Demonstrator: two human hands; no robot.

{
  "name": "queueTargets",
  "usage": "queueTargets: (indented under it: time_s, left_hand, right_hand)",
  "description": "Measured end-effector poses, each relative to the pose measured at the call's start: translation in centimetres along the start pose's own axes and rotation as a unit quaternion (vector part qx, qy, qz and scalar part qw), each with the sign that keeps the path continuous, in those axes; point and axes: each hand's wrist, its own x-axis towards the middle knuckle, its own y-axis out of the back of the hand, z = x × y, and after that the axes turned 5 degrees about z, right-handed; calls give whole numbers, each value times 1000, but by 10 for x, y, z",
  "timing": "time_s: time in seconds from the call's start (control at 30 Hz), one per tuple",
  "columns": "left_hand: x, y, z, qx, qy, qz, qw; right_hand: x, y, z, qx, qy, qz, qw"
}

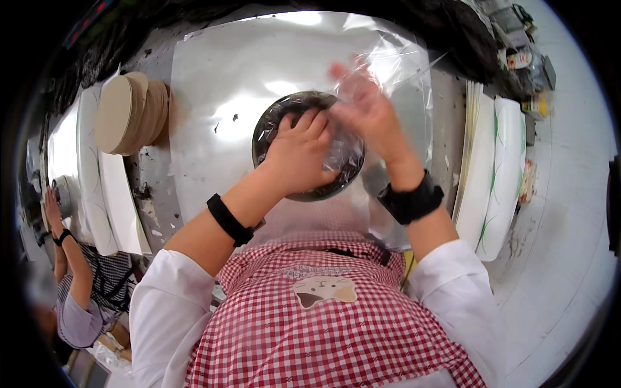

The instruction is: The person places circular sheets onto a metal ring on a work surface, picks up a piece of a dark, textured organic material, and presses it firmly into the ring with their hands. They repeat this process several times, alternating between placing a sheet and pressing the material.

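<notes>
A round dark pan (335,190), its inside covered with crinkled clear plastic film, rests on a shiny metal sheet (208,111) in front of me. My left hand (302,153) lies palm down on the filmed inside, fingers spread, thumb towards the near right rim. Above the pan's right side is my right hand (376,119), blurred by motion. Clear plastic film (395,63) runs about its fingers and stretches towards the far right corner of the sheet. Blur and glare hide whether these fingers grip the film.
Left of the sheet stands a stack of round brown boards (116,114). White sheets with a padded white roll (499,179) lie at the right, and similar white sheets (116,194) at the left. A co-worker's arm (73,257) reaches in at far left. Bottles (529,68) stand far right.
</notes>
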Motion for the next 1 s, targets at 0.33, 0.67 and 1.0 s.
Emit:
queueTargets:
  time_s: [0.33,0.67,1.0]
  left_hand:
    - [-48,37,-10,-321,222,125,912]
    - [-42,-4,3,26,48,117,992]
    - [-30,-1,15,90,42,54,994]
  right_hand:
    - [-24,-42,25,-441,141,-163,871]
    - [-67,-19,4,-542,180,-165,804]
    - [-277,393,15,-565,-246,406,675]
